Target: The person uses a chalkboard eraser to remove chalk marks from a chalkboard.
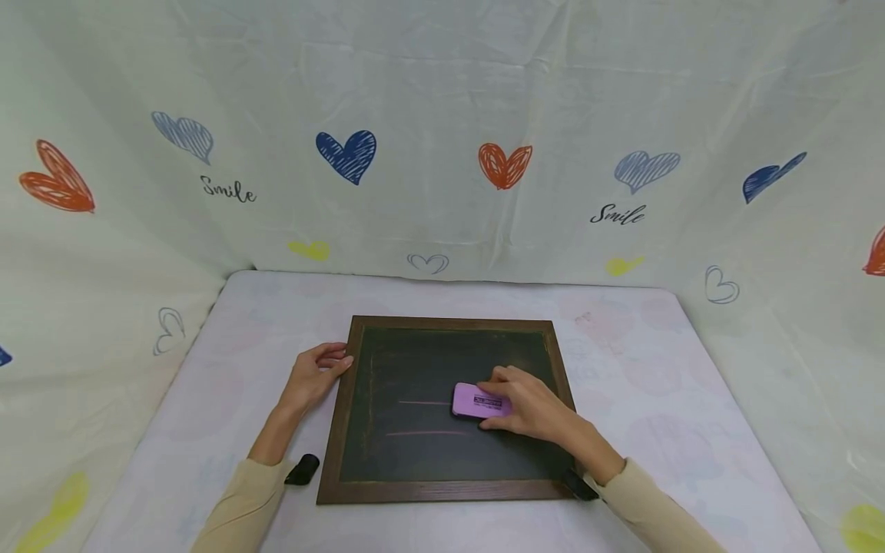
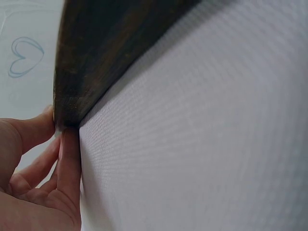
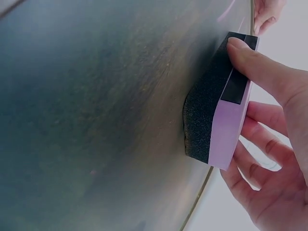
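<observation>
While right hand [image 1: 531, 405] grips one eraser [image 1: 467, 399], left hand [image 1: 309, 382] holds one chalkboard [image 1: 429, 458].

The eraser [image 1: 474, 401] is on the chalkboard [image 1: 422, 365], on the table [image 1: 636, 369] before the curtain [image 1: 429, 92].

"Smile" [image 1: 228, 190] x2 on bkgd cloth [image 1: 429, 84]

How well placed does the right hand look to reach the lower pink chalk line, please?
Probably yes: the right hand grips the purple-and-black block eraser near the lower pink chalk line, with nothing visible blocking the way.
</observation>
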### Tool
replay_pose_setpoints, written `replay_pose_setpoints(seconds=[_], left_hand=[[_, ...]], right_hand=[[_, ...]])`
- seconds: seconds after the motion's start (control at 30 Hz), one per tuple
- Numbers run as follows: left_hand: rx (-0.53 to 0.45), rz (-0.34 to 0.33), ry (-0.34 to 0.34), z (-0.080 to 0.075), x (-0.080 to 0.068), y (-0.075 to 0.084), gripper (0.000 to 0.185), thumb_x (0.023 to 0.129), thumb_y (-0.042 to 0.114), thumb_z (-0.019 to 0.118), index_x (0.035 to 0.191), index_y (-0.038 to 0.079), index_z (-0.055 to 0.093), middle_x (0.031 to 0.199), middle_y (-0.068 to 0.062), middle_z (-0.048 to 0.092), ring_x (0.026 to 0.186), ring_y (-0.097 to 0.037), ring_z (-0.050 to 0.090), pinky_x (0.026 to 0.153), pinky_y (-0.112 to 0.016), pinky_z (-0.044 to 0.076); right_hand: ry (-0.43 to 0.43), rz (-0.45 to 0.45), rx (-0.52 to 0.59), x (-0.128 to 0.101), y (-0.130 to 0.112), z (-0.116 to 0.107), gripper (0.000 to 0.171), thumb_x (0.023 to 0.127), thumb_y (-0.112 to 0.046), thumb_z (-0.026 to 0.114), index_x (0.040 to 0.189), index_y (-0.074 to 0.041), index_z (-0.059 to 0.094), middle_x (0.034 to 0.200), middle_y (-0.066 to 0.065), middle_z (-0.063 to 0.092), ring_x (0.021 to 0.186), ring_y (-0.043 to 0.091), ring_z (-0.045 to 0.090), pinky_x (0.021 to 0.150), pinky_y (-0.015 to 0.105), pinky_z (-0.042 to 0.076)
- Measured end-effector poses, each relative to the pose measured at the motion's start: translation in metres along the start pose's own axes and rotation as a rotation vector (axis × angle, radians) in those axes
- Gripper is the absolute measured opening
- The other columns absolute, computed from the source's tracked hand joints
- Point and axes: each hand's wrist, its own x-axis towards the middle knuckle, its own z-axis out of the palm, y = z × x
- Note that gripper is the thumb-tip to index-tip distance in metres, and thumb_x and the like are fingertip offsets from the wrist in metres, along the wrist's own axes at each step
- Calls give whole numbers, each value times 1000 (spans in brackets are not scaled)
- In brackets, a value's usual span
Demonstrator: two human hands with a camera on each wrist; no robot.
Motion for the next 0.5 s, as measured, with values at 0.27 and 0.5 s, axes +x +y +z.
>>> replay_pose_setpoints(seconds=[0.27, 0.5], left_hand=[[-16, 6, 0, -1, -1, 2, 44, 100, 15, 70, 134, -10, 60, 122, -28, 66, 109, -39, 65, 92, -41, 48], [-10, -7, -2, 0, 1, 1, 43, 100, 16, 69, 134, -9, 60, 122, -26, 67, 109, -38, 65, 91, -38, 48]], right_hand=[[-32, 9, 12, 8, -3, 1, 60, 77, -36, 92, 123, -1, 74, 92, -2, 54, 80, 10, 45, 68, 23, 38], [-49, 9, 28, 16, -7, 2, 60, 78, -36, 91, 124, -2, 74, 92, -1, 56, 81, 10, 46, 68, 23, 38]])
